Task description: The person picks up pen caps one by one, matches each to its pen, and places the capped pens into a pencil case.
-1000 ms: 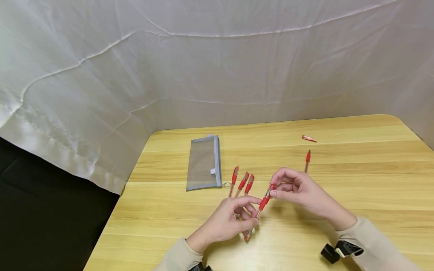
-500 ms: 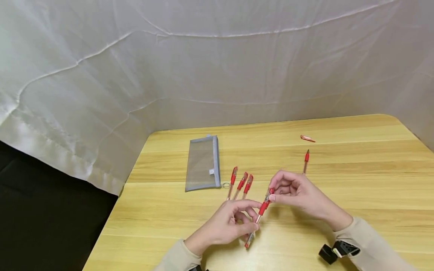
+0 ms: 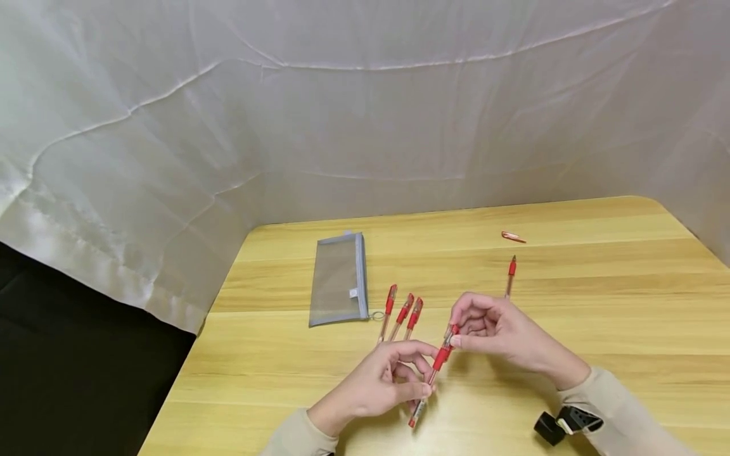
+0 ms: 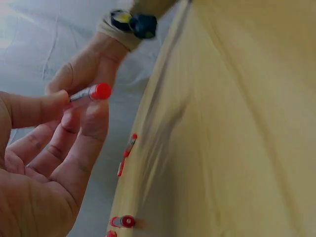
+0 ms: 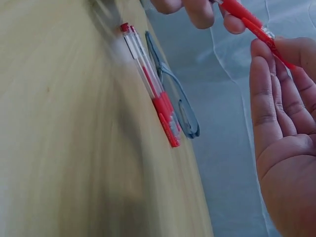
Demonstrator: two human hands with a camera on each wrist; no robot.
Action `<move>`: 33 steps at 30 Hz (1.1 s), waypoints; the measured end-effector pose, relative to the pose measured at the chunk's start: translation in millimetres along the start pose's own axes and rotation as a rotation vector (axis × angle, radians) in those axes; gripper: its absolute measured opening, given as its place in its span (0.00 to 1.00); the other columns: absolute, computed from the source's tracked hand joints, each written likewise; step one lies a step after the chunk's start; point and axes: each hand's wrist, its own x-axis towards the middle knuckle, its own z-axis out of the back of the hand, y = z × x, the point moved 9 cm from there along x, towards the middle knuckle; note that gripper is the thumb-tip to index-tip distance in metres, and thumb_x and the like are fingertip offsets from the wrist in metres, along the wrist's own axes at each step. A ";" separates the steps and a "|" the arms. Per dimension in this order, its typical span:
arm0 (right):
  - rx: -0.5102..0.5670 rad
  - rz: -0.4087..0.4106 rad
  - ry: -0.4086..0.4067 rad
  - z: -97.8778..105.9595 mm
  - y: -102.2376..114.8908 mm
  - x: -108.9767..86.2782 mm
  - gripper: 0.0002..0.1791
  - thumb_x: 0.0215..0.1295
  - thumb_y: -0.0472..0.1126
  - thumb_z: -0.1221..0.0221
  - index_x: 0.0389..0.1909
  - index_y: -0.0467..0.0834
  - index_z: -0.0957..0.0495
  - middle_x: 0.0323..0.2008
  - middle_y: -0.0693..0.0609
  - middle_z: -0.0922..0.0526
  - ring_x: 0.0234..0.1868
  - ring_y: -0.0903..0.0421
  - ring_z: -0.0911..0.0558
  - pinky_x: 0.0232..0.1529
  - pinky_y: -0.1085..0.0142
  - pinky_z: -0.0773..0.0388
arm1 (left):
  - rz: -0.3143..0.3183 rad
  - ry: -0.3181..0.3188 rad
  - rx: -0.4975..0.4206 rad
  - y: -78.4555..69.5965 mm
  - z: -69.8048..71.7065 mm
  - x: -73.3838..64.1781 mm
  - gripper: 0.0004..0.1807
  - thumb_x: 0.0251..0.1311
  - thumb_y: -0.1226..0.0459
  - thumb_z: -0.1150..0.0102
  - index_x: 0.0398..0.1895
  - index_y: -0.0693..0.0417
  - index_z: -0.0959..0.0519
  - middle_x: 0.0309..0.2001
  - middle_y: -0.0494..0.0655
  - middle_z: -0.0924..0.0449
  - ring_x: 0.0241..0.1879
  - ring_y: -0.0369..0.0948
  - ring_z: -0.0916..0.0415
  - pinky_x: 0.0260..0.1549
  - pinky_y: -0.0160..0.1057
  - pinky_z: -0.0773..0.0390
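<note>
Between both hands, tilted above the table, is a red gel pen with a clear barrel and a red cap on its upper end. My left hand pinches the barrel between thumb and fingers. My right hand pinches the capped end with thumb and fingertips, also seen in the right wrist view around the red cap. Several inches beyond the left hand, capped red pens lie side by side, their lower ends hidden behind that hand. Past the right hand lies an uncapped red pen, partly hidden by it.
A grey mesh zipper pouch lies flat left of the capped pens, its pull ring close to them. A loose clear-and-red pen cap rests near the back of the wooden table. A pale curtain hangs behind the table.
Both hands and the held pen have shifted slightly down in the head view, which has itself moved a little. Each hand keeps its grip; the things on the table stay put.
</note>
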 end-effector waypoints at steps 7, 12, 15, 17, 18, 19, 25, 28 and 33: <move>-0.042 -0.016 -0.122 8.8 0.4 0.6 0.15 0.65 0.24 0.32 0.50 0.34 0.21 0.42 0.54 0.13 0.42 0.60 0.11 0.45 0.68 0.11 | -0.131 -0.121 0.248 -12.3 7.1 3.5 0.23 0.67 0.72 0.34 0.65 0.58 0.20 0.44 0.64 0.13 0.32 0.23 0.19 0.31 0.25 0.19; -0.057 -0.001 -0.153 7.5 1.9 2.2 0.15 0.64 0.23 0.32 0.50 0.34 0.20 0.42 0.54 0.12 0.43 0.60 0.11 0.45 0.68 0.11 | -0.126 -0.180 0.319 -13.6 9.2 2.1 0.23 0.69 0.69 0.31 0.65 0.53 0.19 0.42 0.56 0.11 0.31 0.23 0.19 0.29 0.26 0.18; -0.084 -0.011 -0.173 7.8 3.7 2.9 0.14 0.66 0.25 0.32 0.50 0.36 0.19 0.42 0.55 0.11 0.43 0.61 0.11 0.46 0.68 0.12 | -0.105 -0.209 0.327 -13.2 9.9 2.1 0.22 0.69 0.67 0.30 0.65 0.50 0.18 0.41 0.53 0.10 0.29 0.24 0.19 0.27 0.26 0.20; -0.099 -0.021 -0.185 8.1 5.5 3.4 0.12 0.66 0.27 0.31 0.49 0.37 0.19 0.42 0.55 0.10 0.43 0.61 0.11 0.46 0.68 0.11 | -0.101 -0.233 0.329 -13.8 10.5 2.3 0.21 0.69 0.68 0.30 0.63 0.50 0.17 0.40 0.52 0.10 0.29 0.25 0.19 0.27 0.26 0.20; -0.106 -0.027 -0.190 8.2 6.4 3.7 0.12 0.67 0.28 0.31 0.48 0.38 0.18 0.42 0.55 0.10 0.43 0.60 0.11 0.46 0.68 0.11 | -0.102 -0.245 0.330 -14.6 10.7 2.2 0.20 0.69 0.68 0.30 0.62 0.50 0.17 0.40 0.52 0.10 0.28 0.25 0.19 0.27 0.26 0.20; -0.113 -0.033 -0.195 8.5 7.1 3.7 0.11 0.67 0.29 0.31 0.48 0.38 0.18 0.42 0.55 0.10 0.42 0.60 0.11 0.46 0.68 0.11 | -0.103 -0.255 0.331 -15.2 10.5 2.4 0.19 0.68 0.69 0.30 0.62 0.52 0.16 0.39 0.53 0.09 0.28 0.25 0.19 0.28 0.26 0.20; -0.087 -0.032 -0.151 4.2 9.4 5.7 0.10 0.67 0.28 0.31 0.46 0.38 0.18 0.40 0.54 0.09 0.40 0.60 0.10 0.44 0.67 0.11 | -0.093 -0.264 0.265 -15.8 7.4 0.5 0.20 0.67 0.71 0.31 0.62 0.63 0.15 0.40 0.59 0.09 0.29 0.25 0.18 0.30 0.27 0.18; -0.064 -0.021 -0.114 1.9 8.7 5.9 0.10 0.67 0.26 0.32 0.46 0.37 0.19 0.40 0.53 0.09 0.40 0.61 0.11 0.44 0.66 0.11 | -0.065 -0.223 0.166 -12.4 5.7 1.6 0.21 0.67 0.73 0.32 0.63 0.67 0.17 0.41 0.66 0.10 0.29 0.31 0.13 0.31 0.29 0.15; -0.074 -0.038 -0.146 7.6 5.1 3.2 0.11 0.67 0.27 0.31 0.46 0.37 0.19 0.40 0.55 0.10 0.40 0.63 0.11 0.43 0.67 0.11 | 0.010 -0.187 0.016 -7.4 8.0 6.7 0.22 0.67 0.75 0.32 0.64 0.68 0.18 0.42 0.66 0.12 0.32 0.58 0.09 0.31 0.36 0.10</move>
